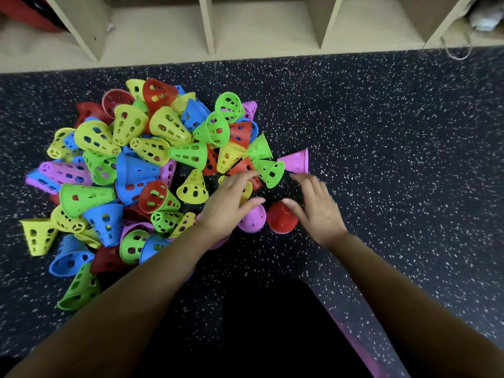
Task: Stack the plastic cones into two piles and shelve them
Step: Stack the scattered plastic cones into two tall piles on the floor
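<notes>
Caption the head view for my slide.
Left hand and right hand reach over a purple cone and red cone beside an unsorted cone heap.

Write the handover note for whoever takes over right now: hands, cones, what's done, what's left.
Left hand: open, over the purple cone.
Right hand: open, thumb at the red cone.
Both cones stand upright side by side; the loose heap lies left of them.
Done: no stack visible, no cones seen in the shelf.
Left: build two piles, shelve them.
</notes>
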